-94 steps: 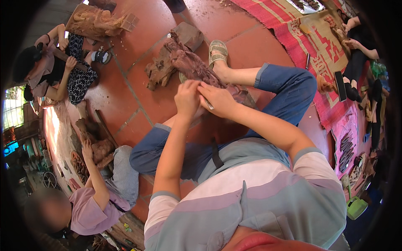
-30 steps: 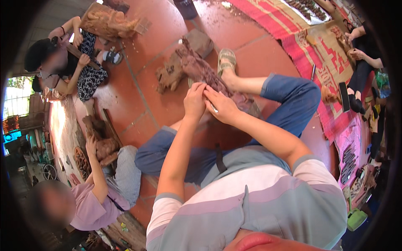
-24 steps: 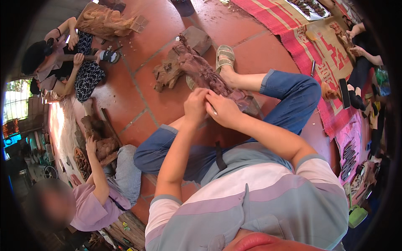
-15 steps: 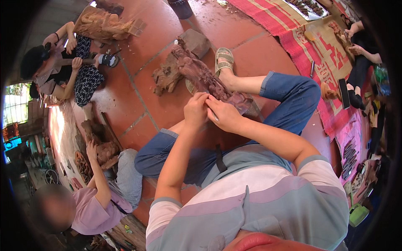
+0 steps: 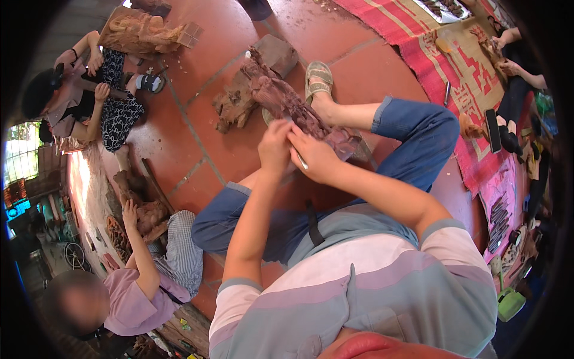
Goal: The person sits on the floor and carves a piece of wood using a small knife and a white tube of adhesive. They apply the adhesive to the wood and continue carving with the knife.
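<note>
A long reddish-brown wood carving (image 5: 286,99) lies across my lap and out over the red tile floor (image 5: 203,143). My left hand (image 5: 274,147) is curled on the near part of the carving. My right hand (image 5: 317,157) is closed around a thin metal chisel (image 5: 301,160) whose tip meets the wood between the two hands. Both hands touch each other. My legs in blue jeans frame the carving, and a sandalled foot (image 5: 318,76) rests beside it.
A person in a purple shirt (image 5: 128,293) sits at lower left, working on a carving (image 5: 143,212). Another person (image 5: 89,90) sits at upper left by a pale wood carving (image 5: 140,33). Patterned red mats (image 5: 454,78) with tools and a third person's arm lie at right.
My hands stay together on the carving with small shifts. The view has drifted a little, so the carving and hands sit slightly lower in the frame.
</note>
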A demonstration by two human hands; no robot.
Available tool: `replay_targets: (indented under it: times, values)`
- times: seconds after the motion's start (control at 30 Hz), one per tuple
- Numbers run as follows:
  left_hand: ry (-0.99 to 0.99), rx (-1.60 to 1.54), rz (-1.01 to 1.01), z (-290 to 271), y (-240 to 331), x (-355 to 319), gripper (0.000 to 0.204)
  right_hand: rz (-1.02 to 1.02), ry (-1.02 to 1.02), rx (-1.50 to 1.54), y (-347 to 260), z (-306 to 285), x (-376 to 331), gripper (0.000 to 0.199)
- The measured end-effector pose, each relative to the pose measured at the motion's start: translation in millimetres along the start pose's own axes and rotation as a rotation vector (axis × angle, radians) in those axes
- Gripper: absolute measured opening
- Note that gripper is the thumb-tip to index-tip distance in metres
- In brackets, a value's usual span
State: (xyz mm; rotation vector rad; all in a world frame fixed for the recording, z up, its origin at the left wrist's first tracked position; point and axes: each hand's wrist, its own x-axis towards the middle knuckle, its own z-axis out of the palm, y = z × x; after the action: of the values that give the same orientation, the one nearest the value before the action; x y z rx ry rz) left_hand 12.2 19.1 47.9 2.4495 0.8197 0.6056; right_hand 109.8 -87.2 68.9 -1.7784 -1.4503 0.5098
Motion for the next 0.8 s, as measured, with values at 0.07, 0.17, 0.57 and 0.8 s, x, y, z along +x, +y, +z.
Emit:
replay_targets:
  times: [0.07, 0.17, 0.57, 0.8]
  values:
    - [-0.044, -0.067, 0.009, 6.7, -3.7, -18.5, 0.024, 0.119, -0.151, -0.003, -12.1, -5.4, -14.6, 0.039]
    - [-0.074, -0.063, -0.01, -2.7, 2.6, -9.7, 0.025, 0.118, -0.112, 0.018, -14.9, -10.2, -2.8, 0.04]
    - [0.019, -0.071, -0.02, -2.0, 0.3, 1.5, 0.027, 0.013, -0.025, 0.012, -0.1, -3.4, 9.8, 0.03]
    - [-0.018, -0.082, 0.008, 3.4, -0.6, -18.6, 0.026, 0.083, -0.116, -0.051, -10.4, -0.3, -14.0, 0.036]
